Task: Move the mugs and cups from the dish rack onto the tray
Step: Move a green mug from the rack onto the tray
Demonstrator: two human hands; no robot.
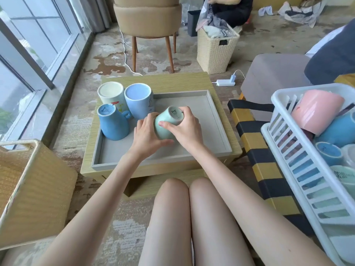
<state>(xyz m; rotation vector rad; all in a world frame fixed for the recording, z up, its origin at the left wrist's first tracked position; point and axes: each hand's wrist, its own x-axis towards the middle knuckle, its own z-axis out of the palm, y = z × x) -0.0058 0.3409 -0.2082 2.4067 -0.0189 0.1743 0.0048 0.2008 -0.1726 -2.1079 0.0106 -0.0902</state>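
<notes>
Three mugs (pixel 113 125) left of our fingers; left hand (pixel 146 135) and right hand (pixel 187 129) clasp one green cup (pixel 167 121); rack (pixel 299 166) contents cut off.

Glossy mugs (pixel 169 122), plastic rack (pixel 284 148)

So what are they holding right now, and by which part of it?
A pale green cup, tilted bottom-up over the tray. Both hands grip its sides: the right hand near the base, the left hand lower on the other side.

Mint cup (pixel 167 117), base up, tilted over tray (pixel 201 112)
</notes>
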